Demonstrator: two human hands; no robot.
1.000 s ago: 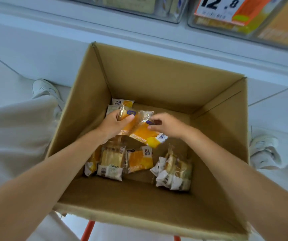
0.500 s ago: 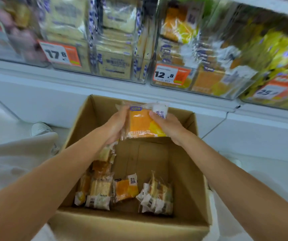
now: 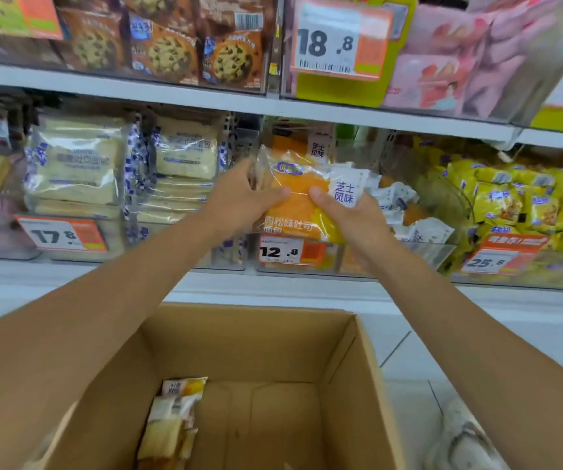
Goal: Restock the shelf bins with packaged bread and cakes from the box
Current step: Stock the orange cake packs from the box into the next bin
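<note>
Now, head view. Your left hand (image 3: 239,201) and right hand (image 3: 351,215) both grasp the orange bread pack (image 3: 298,208), one on each side edge, thumbs pressed on its front face and fingers wrapped behind. Half a second ago you held it low, just over the far rim of the cardboard box (image 3: 249,334). Now it is up at shelf height, upright, in front of the clear bin (image 3: 439,254) that carries the 12.8 price tag (image 3: 290,251). Its lower edge sits just above that tag. You cannot tell whether the pack has crossed the bin's front wall.

Same grip as before, with both arms stretched further forward.

More orange packs lie in that bin behind your right hand. The bin to the left holds pale toast packs (image 3: 73,164), the one to the right yellow packs (image 3: 517,205).

The box is below your forearms, with leftover packs (image 3: 175,422) showing against its left wall. Less of its floor shows than a second ago.
</note>
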